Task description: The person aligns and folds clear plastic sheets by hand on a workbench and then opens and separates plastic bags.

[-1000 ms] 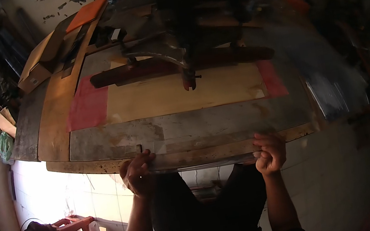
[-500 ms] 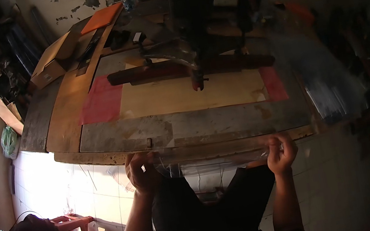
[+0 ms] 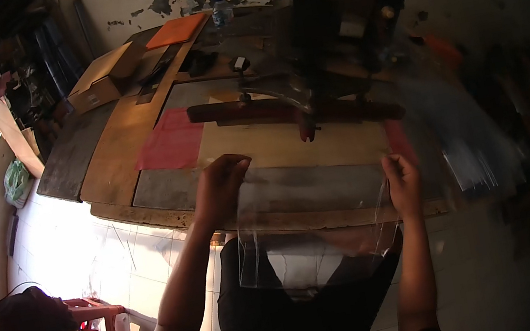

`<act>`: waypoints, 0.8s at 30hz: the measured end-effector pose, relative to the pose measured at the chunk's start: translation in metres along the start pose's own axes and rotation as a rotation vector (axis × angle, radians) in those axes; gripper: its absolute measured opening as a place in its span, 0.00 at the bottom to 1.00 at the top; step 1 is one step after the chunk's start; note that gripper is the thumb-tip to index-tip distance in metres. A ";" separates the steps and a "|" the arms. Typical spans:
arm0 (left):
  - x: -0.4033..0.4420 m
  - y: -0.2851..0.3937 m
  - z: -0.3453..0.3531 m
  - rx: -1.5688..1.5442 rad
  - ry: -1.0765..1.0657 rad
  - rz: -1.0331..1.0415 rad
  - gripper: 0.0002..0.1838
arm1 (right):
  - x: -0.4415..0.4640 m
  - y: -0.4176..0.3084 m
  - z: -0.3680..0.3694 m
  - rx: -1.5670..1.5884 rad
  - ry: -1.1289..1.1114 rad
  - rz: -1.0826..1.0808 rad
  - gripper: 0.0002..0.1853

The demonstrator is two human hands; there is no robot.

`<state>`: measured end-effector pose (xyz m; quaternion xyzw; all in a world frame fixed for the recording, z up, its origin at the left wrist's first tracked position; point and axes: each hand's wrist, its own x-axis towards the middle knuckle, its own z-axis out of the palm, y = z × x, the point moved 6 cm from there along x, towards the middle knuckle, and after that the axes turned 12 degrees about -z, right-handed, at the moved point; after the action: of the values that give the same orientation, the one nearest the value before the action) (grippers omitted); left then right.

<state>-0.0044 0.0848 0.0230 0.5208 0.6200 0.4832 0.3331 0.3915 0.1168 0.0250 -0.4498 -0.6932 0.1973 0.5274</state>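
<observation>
The table point(image 3: 122, 214) spans the middle of the frame, a dark metal bar point(image 3: 235, 111) above it. At lower centre, a clear plastic sheet point(image 3: 313, 224) hangs over its front edge and the person's lap. It looks feather-light, limp and probably slippery, more apt to crease than break; the two upper corners seem the best holds, keeping it spread. The left hand point(image 3: 217, 191) has thumb and fingers nearly closed on the upper left corner; the right hand point(image 3: 405, 184) pinches near the upper right one, fingers curled in.
</observation>
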 end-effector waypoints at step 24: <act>-0.012 -0.011 -0.003 -0.177 -0.046 -0.168 0.17 | -0.012 0.009 0.005 -0.001 0.030 0.100 0.16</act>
<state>-0.0085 0.0729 0.0124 0.4464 0.6088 0.4943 0.4311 0.3911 0.1123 0.0098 -0.4869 -0.6620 0.2164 0.5271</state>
